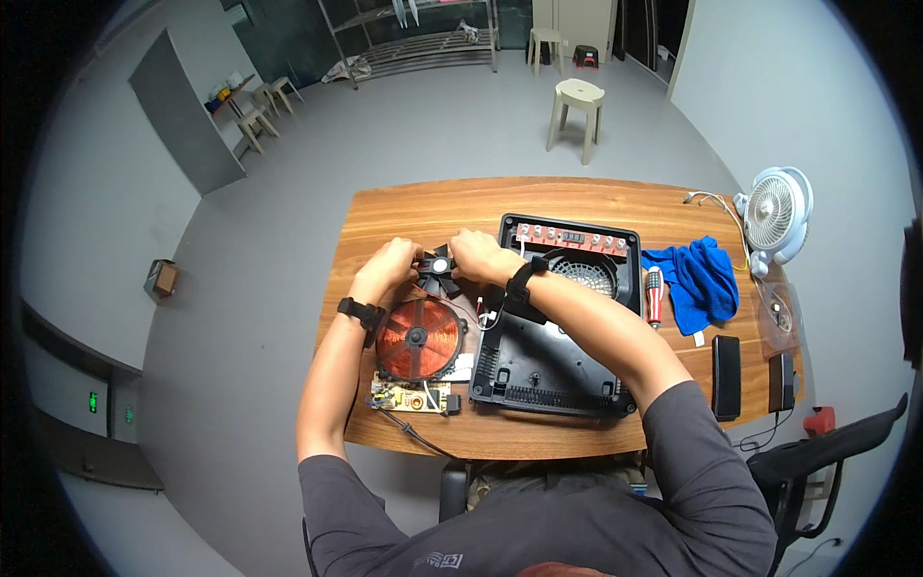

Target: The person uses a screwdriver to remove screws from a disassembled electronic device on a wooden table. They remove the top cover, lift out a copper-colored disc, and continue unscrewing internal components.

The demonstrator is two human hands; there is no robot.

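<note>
A person has a small black cooling fan (438,270) over the far left part of the wooden table (423,204). The left hand (394,262) pinches its left side, and the right hand (479,258) pinches its right side, with the fingers of both hands bent in. The fan's round middle, with a pale spot, faces up, and its blades stick out all around like petals. It is about as long as it is wide, so I can't pick out a long way. I can't tell if it touches the table.

Just nearer to the person is a round copper coil (397,338), lying flat. Below that is a yellow circuit board (409,398), its long side running left to right. To the right sits a big black cooker shell (538,358), hollow side up (the right arm crosses over it). Its long side runs from far to near.
</note>
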